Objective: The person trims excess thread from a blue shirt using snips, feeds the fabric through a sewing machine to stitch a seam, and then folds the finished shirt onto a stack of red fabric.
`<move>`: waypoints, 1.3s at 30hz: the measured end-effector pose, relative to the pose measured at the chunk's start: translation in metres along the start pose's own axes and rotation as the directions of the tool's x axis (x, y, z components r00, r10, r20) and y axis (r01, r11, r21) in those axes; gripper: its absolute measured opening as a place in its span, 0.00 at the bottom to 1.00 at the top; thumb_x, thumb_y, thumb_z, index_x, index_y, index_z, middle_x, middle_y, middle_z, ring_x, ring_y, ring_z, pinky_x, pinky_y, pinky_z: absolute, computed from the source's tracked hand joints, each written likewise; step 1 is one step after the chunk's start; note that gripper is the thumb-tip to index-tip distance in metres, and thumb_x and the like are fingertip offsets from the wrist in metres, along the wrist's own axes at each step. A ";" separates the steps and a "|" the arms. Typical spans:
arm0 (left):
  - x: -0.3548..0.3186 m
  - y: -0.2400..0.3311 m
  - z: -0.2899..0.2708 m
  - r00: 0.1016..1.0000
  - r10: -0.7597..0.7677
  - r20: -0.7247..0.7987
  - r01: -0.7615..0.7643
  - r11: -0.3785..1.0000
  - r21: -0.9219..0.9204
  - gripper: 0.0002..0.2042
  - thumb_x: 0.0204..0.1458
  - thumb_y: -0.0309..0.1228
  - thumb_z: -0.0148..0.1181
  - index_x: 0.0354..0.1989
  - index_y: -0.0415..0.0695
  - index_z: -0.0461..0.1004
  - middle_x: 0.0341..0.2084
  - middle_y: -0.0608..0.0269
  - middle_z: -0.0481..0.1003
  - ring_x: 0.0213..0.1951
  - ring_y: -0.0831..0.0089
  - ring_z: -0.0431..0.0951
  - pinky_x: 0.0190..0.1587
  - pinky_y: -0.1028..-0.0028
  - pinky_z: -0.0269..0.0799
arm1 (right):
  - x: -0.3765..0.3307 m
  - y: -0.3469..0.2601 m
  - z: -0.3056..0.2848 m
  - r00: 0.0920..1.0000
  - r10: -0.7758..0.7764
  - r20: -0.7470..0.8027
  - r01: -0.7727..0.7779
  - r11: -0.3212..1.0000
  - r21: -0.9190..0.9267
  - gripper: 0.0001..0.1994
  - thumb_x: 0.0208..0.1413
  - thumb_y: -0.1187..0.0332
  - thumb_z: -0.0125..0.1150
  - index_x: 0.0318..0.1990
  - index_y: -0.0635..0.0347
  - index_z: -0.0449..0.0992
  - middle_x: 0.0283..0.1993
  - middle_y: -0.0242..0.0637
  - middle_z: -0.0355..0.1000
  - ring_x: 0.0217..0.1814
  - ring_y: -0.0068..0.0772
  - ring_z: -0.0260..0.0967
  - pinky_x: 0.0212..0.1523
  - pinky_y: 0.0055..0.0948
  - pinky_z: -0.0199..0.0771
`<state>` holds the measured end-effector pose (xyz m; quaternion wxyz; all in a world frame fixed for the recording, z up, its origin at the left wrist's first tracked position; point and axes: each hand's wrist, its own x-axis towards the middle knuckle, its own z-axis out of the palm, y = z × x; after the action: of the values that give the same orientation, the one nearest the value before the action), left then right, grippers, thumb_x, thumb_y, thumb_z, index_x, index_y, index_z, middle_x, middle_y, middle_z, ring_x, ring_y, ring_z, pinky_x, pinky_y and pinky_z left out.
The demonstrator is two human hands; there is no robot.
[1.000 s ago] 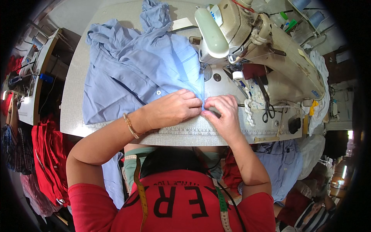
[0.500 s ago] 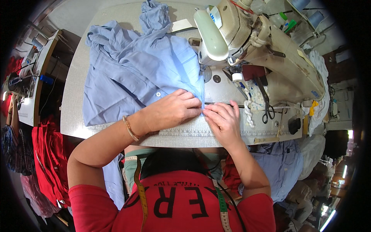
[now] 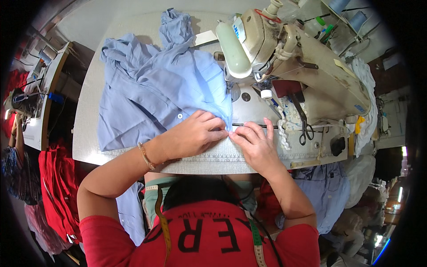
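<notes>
A light blue button shirt (image 3: 151,89) lies spread and rumpled on the sewing table, its right edge beside the machine's needle plate. My left hand (image 3: 198,133) is closed on the near end of that edge, thumb and fingers pinching the folded cloth. Against it, the thumb and index finger of my right hand (image 3: 255,144) pinch the same corner, while the little finger sticks up. The fingertips hide most of the pinched bit. Just beyond my hands stands the head of a beige sewing machine (image 3: 329,75), its needle area partly covered by attachments.
Black scissors (image 3: 304,131) lie right of my right hand, near a white braided cord (image 3: 283,135). A ruler strip (image 3: 213,156) runs along the table's near edge. Red cloth (image 3: 60,191) hangs at left; more blue garments (image 3: 322,191) sit at lower right. Another person's arm (image 3: 17,129) shows far left.
The whole view has shifted slightly. My right fingertips have drawn into a tighter pinch at the shirt's corner; my left hand keeps its hold. The shirt lies much as before.
</notes>
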<state>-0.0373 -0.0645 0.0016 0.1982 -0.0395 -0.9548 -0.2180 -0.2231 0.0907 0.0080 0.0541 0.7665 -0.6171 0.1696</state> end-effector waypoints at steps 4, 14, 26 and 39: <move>0.000 0.003 -0.003 0.997 -0.057 0.044 0.057 0.998 0.014 0.15 0.50 0.29 0.61 0.47 0.43 0.74 0.42 0.61 0.71 0.45 0.63 0.70 0.50 0.66 0.63 | 0.003 0.004 0.000 1.000 -0.025 0.000 0.025 0.999 0.026 0.13 0.49 0.70 0.58 0.44 0.53 0.76 0.47 0.29 0.68 0.58 0.33 0.64 0.65 0.58 0.47; 0.007 -0.002 -0.003 0.995 -0.087 0.045 0.078 0.984 0.160 0.22 0.55 0.45 0.55 0.49 0.38 0.72 0.48 0.58 0.71 0.48 0.63 0.68 0.53 0.65 0.62 | 0.005 0.010 0.004 1.000 0.004 0.029 -0.007 0.994 0.111 0.12 0.51 0.71 0.58 0.44 0.50 0.76 0.51 0.31 0.69 0.61 0.39 0.62 0.66 0.57 0.46; 0.016 -0.005 -0.015 0.973 -0.101 0.207 0.040 0.959 0.279 0.22 0.57 0.47 0.52 0.54 0.46 0.69 0.44 0.63 0.68 0.44 0.67 0.67 0.52 0.64 0.61 | 0.006 0.016 0.004 0.992 0.075 0.104 -0.095 0.974 0.204 0.13 0.50 0.73 0.59 0.44 0.48 0.79 0.60 0.32 0.68 0.67 0.45 0.58 0.68 0.59 0.39; 0.002 -0.007 -0.012 0.987 -0.125 0.104 0.103 0.976 0.194 0.21 0.59 0.47 0.50 0.55 0.48 0.70 0.51 0.58 0.69 0.51 0.61 0.67 0.56 0.60 0.59 | 0.015 0.009 -0.007 0.992 -0.032 0.126 0.025 0.998 0.060 0.14 0.49 0.72 0.58 0.46 0.51 0.76 0.58 0.34 0.69 0.65 0.38 0.62 0.67 0.64 0.40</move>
<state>-0.0364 -0.0764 0.0096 0.1325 0.0218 -0.9816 -0.1354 -0.2308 0.0763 0.0183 -0.0051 0.7857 -0.6030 0.1378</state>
